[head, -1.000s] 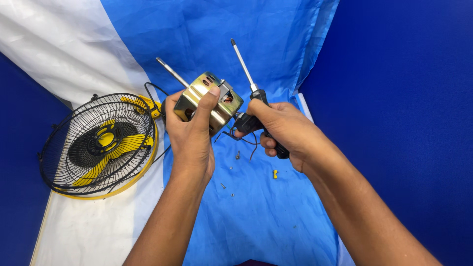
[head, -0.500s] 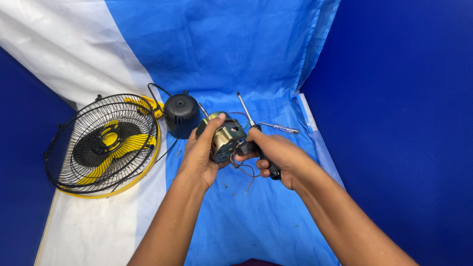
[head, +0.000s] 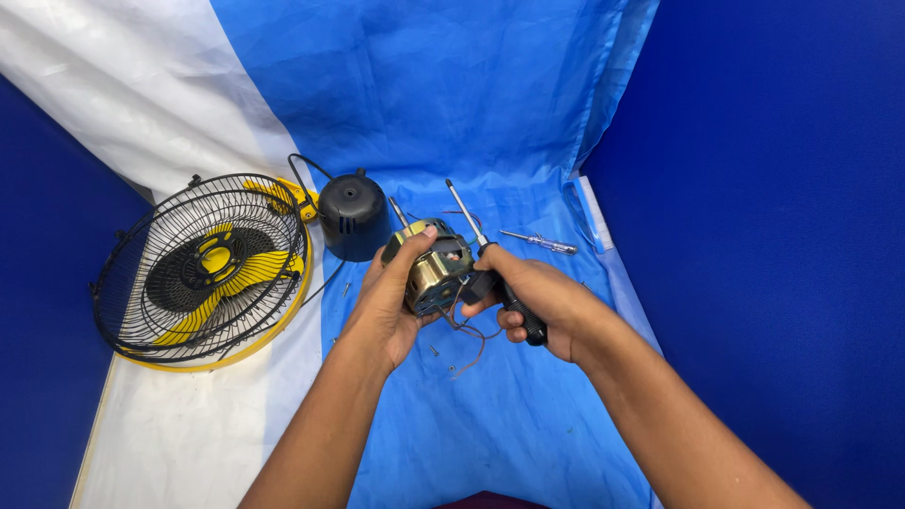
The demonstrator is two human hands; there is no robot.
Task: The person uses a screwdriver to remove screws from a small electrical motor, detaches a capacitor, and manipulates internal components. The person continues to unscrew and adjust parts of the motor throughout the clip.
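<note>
Kneeling over the blue tarp (head: 452,113), I had the caged yellow fan (head: 203,269) lying flat on its back at my left, well clear, and the black motor cover (head: 352,215) just beyond it, so both stayed out of the way. My left hand (head: 391,297) was wrapped around the brass-coloured motor (head: 436,273), lifted off the tarp between both hands, its shaft pointing up and away, leaning slightly left. My right hand (head: 537,297) was closed on a black-handled screwdriver (head: 490,264), held along the same line, tip upward, while its thumb steadied the motor. A spare screwdriver (head: 539,242) lay beyond, and loose screws (head: 434,351) beneath.
</note>
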